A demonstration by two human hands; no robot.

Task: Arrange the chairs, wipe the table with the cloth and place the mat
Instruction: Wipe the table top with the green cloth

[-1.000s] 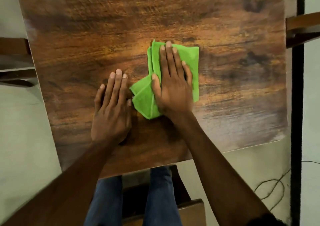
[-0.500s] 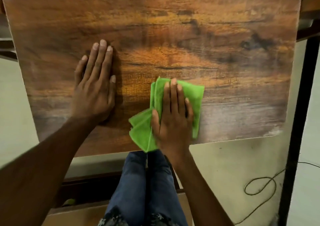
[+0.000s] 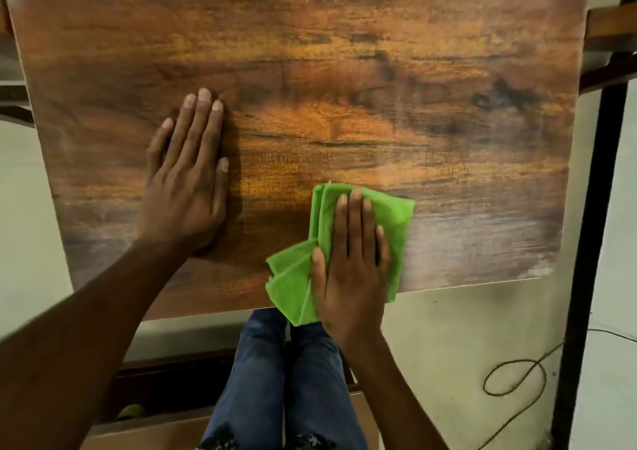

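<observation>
A folded green cloth point(image 3: 396, 215) lies at the near edge of the brown wood-grain table point(image 3: 344, 70), one corner hanging past the edge. My right hand point(image 3: 351, 263) presses flat on the cloth, fingers pointing away from me. My left hand point(image 3: 188, 177) rests flat on the bare tabletop to the left, fingers together, holding nothing. A wooden chair part point(image 3: 610, 32) shows at the table's right side and another point(image 3: 10, 98) at the left edge. No mat is in view.
My legs in blue jeans point(image 3: 286, 374) stand just below the table's near edge. A dark upright post point(image 3: 599, 208) runs down the right side. A thin cable point(image 3: 517, 377) loops on the pale floor at the lower right. A wooden seat point(image 3: 155, 432) is below me.
My right hand has drawn the cloth toward me, from the table's middle to its near edge. My left hand shifted left, away from the cloth, and stayed flat.
</observation>
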